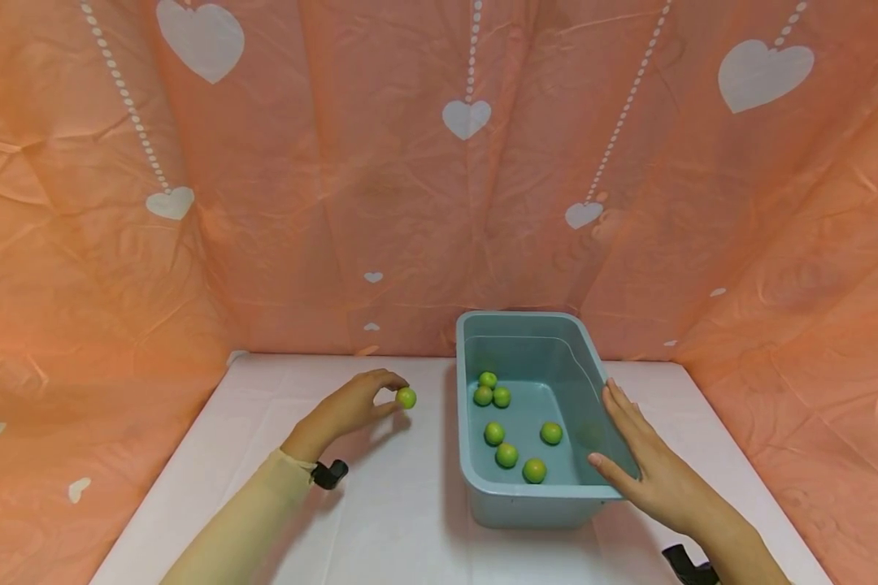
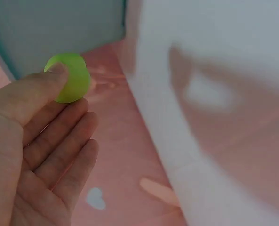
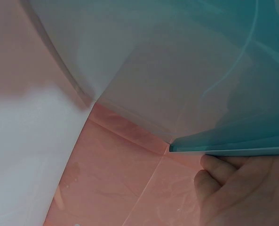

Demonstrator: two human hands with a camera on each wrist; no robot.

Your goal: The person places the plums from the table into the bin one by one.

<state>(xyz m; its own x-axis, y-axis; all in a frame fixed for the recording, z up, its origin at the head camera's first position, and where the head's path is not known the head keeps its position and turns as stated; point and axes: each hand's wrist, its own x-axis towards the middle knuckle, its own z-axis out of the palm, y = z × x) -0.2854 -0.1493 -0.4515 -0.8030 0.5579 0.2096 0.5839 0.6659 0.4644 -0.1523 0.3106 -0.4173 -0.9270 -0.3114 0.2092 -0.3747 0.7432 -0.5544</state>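
My left hand (image 1: pixel 353 405) pinches a small round green lime (image 1: pixel 406 397) between thumb and fingertips, above the table and left of a grey-blue plastic tub (image 1: pixel 527 491). In the left wrist view the thumb presses on the lime (image 2: pixel 73 84), and the other fingers stretch out below it. My right hand (image 1: pixel 651 471) rests at the tub's right rim near the front corner, fingers extended along the side and thumb reaching over the edge. The right wrist view shows its fingers (image 3: pixel 219 169) right at the rim. Several limes (image 1: pixel 506 455) lie spread on the tub's floor.
A white-covered table (image 1: pixel 395 520) bears the tub. Orange cloth (image 1: pixel 380 203) printed with pale hearts hangs behind the table and along both sides. Black wrist mounts (image 1: pixel 329 474) sit on both arms.
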